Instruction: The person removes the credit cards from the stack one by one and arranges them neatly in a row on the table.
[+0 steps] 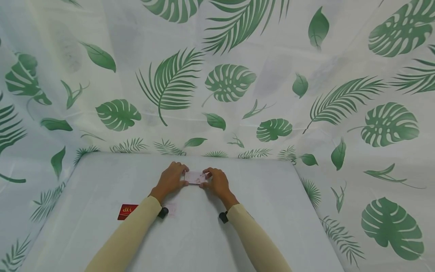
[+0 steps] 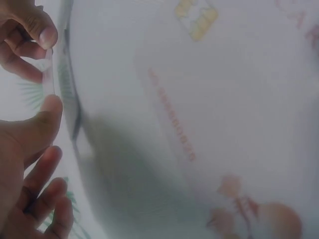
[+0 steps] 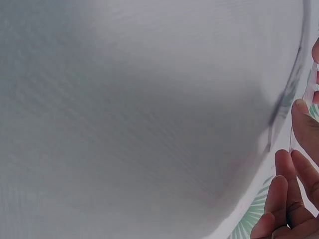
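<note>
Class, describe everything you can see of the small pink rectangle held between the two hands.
The pink rectangle looks thin and flat, pale pinkish white with faint darker markings on its face. Edge-on, it seems partly clear, like plastic, though the exact material is uncertain. Its long side runs left to right, and it appears held above the far part of the table. The left hand grips its left end, the right hand its right.

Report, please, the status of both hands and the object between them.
Left hand, right hand: gripping opposite ends of flat pinkish piece. Red VIP card partly hidden behind left sleeve. Nothing visible in the way.
</note>
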`<action>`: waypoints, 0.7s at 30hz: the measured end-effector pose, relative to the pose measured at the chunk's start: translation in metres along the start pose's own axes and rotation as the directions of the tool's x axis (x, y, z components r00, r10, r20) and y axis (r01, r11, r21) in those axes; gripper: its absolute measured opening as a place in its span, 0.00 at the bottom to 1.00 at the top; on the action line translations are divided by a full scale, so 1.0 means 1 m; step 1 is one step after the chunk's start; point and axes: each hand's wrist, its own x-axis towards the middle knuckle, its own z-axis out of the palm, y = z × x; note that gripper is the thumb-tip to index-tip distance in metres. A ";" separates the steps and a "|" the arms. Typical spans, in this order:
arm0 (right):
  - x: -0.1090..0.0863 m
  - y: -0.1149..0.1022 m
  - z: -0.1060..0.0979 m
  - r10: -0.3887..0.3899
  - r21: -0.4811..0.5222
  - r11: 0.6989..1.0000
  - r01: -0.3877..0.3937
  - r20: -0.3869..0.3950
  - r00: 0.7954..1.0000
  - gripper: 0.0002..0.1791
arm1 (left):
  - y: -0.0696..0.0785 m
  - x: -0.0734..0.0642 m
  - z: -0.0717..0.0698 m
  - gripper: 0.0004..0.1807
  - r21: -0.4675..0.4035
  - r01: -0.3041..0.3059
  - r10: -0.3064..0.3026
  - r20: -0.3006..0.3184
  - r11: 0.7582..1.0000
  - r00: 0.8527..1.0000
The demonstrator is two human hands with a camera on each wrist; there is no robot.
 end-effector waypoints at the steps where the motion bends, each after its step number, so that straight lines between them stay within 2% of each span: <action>1: 0.000 0.000 -0.001 -0.009 0.000 1.000 0.009 -0.004 1.000 0.27 | 0.001 0.000 -0.001 0.27 -0.002 -0.002 0.002 -0.004 1.000 1.000; 13: -0.002 0.000 -0.010 -0.039 0.003 0.999 0.039 -0.024 0.999 0.29 | 0.007 -0.003 -0.011 0.29 -0.006 0.016 -0.016 -0.006 1.000 1.000; 21: -0.013 -0.004 -0.015 -0.055 0.004 0.998 0.056 -0.050 0.997 0.29 | 0.012 -0.013 -0.018 0.29 0.016 -0.028 0.029 -0.063 0.999 0.998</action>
